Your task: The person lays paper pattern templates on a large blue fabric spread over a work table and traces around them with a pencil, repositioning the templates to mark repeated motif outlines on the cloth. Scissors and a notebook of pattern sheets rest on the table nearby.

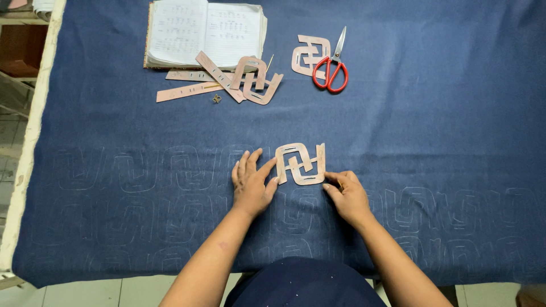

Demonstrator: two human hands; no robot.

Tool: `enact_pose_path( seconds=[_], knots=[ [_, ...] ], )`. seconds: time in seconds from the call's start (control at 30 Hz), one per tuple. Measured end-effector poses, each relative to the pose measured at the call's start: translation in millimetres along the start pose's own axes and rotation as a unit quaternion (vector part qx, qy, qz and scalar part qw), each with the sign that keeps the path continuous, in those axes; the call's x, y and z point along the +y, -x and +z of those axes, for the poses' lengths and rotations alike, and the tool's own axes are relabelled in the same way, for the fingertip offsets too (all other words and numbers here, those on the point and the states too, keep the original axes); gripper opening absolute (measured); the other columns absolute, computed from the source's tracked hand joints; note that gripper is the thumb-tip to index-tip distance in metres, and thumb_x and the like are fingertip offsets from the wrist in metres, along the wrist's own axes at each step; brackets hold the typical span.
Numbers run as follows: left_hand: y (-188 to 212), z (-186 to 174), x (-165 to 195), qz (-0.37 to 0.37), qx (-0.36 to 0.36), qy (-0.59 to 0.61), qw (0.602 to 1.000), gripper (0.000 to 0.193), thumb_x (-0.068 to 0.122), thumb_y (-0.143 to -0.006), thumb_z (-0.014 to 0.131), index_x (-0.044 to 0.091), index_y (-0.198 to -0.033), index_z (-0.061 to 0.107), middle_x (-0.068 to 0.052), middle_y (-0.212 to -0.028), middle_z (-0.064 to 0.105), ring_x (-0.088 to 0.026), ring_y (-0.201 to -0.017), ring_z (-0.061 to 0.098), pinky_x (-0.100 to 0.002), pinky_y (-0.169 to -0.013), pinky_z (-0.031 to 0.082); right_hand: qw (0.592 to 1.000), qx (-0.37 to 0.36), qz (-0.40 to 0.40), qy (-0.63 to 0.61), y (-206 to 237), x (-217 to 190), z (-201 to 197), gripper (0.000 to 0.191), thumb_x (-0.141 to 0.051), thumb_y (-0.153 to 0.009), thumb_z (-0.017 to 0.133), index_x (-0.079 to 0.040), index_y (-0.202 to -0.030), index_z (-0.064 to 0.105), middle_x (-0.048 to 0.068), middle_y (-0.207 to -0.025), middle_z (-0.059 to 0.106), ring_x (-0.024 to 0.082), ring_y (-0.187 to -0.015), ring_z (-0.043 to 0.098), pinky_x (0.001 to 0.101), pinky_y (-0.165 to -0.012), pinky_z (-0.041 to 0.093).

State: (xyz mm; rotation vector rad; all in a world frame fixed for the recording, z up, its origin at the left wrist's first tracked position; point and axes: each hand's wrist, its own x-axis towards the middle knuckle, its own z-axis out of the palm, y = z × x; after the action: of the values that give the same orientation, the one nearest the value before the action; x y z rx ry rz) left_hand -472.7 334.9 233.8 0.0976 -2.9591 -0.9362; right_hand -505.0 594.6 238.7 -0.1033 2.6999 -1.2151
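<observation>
Now both hands, left hand and right hand, press flat, unclenched, on the pale pink interlocking cardboard stencil lying between them on blue denim cloth.

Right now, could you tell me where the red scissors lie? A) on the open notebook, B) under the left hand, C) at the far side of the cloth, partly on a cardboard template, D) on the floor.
C: the scissors lie far up the cloth, their handles overlapping a template, well away from both hands and the notebook.
</observation>
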Motion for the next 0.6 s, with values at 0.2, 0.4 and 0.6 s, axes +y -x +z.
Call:
enact_pose_path(
  seconds=[0.2,0.4,0.6],
  knots=[
    [-1.0,-0.3,0.6,-0.001,-0.023,-0.012,1.0,0.061,0.034,-0.084,0.069,0.023,-0.144,0.057,-0.014,-0.161,0.029,-0.038,-0.153,0.012,-0.053,-0.123,0.004,0.999,0.005,-0.001,0.034,-5.4,0.0,-3.1,0.032,-0.023,-0.09,0.073,-0.016,-0.121,0.076,0.005,-0.106,0.065,0.021,-0.099,0.068,0.0321,-0.088,0.054],
    [1.9,-2.3,-0.1,0.017,-0.005,0.002,1.0,0.062,0.033,-0.081,0.071,0.02,-0.141,0.059,-0.014,-0.161,0.032,-0.037,-0.154,0.014,-0.054,-0.123,0.005,0.993,0.039,-0.059,0.094,-35.8,1.5,-2.4,0.046,-0.026,-0.092,0.069,-0.017,-0.137,0.063,0.007,-0.122,0.062,0.027,-0.109,0.065,0.0388,-0.091,0.052],
    [3.5,-3.3,1.3,0.015,0.005,0.008,1.0,0.053,0.033,-0.082,0.072,0.019,-0.133,0.064,-0.014,-0.159,0.036,-0.037,-0.154,0.016,-0.054,-0.124,0.006,0.991,-0.011,-0.029,0.13,-53.7,-3.4,-6.4,0.057,-0.028,-0.091,0.07,-0.022,-0.145,0.055,0.007,-0.124,0.061,0.029,-0.112,0.064,0.0414,-0.094,0.051]
  ],
)
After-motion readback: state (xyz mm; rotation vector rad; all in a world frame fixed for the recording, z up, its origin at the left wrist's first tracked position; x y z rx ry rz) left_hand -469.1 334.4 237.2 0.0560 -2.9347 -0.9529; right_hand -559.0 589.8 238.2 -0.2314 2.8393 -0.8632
